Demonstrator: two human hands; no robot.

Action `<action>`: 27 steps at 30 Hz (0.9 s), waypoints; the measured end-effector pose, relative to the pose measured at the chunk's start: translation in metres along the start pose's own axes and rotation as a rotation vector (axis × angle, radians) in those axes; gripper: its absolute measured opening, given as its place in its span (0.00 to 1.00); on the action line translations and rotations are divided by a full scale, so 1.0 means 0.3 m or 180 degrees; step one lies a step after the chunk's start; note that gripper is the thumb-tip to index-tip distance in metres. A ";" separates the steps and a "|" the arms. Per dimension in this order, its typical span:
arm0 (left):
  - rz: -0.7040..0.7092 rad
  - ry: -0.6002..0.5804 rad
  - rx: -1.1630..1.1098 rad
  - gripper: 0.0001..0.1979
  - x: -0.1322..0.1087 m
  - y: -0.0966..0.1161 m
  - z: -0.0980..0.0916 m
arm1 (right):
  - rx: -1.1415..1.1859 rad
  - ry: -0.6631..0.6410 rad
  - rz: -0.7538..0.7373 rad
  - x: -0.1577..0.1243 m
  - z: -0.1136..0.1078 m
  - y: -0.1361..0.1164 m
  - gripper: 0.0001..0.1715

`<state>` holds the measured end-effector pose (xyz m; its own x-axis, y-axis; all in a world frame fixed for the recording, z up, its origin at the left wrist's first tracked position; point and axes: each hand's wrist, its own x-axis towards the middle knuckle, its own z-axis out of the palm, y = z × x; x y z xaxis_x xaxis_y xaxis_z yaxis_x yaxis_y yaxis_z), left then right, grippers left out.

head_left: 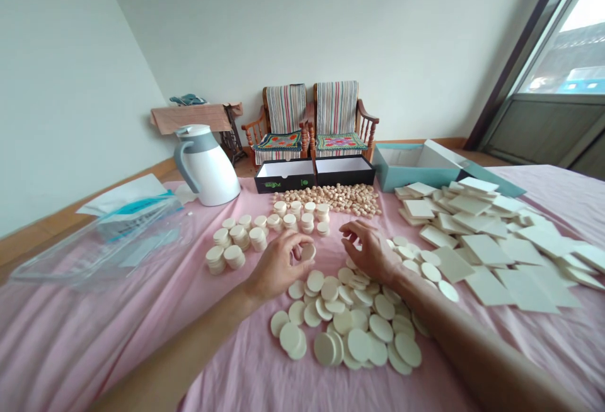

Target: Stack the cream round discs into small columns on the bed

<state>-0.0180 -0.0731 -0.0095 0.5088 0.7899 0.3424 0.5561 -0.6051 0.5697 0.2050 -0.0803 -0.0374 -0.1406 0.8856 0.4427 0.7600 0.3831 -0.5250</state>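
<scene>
My left hand (280,264) is closed around a round cream wooden disc (309,252), pinched between thumb and fingers. My right hand (372,249) hovers at the far edge of a loose pile of cream discs (359,320), its fingers bent and apart, with nothing visible between them. Beyond the left hand stand several short stacks of discs (239,235). More stacks (307,222) are lined up just past the gap between my hands. Several loose discs (430,271) lie to the right of my right wrist.
Small wooden pieces (343,199) are spread before two black boxes (285,175). Square cream tiles (489,249) heap up on the right by a teal box (406,169). A white jug (208,166) and clear plastic packaging (108,242) stand left on the pink cloth (236,349).
</scene>
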 end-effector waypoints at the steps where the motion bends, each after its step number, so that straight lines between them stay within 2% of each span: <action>1: -0.0035 0.0056 0.0055 0.15 0.001 -0.001 0.015 | 0.0058 -0.0019 -0.0060 -0.004 0.002 -0.017 0.11; 7: -0.0150 0.0116 0.0007 0.17 -0.008 -0.031 0.066 | -0.0007 -0.0153 -0.0180 -0.025 0.031 -0.069 0.12; 13: -0.0116 0.0271 0.0187 0.08 -0.059 -0.087 0.036 | -0.0025 -0.0410 -0.0215 -0.028 0.026 -0.076 0.11; 18: -0.0108 0.0270 0.0131 0.12 -0.107 -0.117 0.007 | -0.0024 -0.0574 -0.0246 -0.030 0.027 -0.095 0.11; 27: -0.0172 0.0308 0.0202 0.12 -0.102 -0.133 0.003 | -0.0393 -0.1193 -0.0186 0.042 0.081 -0.190 0.11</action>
<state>-0.0553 -0.0733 -0.0432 0.4129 0.8256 0.3847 0.6231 -0.5641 0.5418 0.1444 -0.0846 -0.0196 -0.3903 0.9065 0.1612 0.8112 0.4214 -0.4054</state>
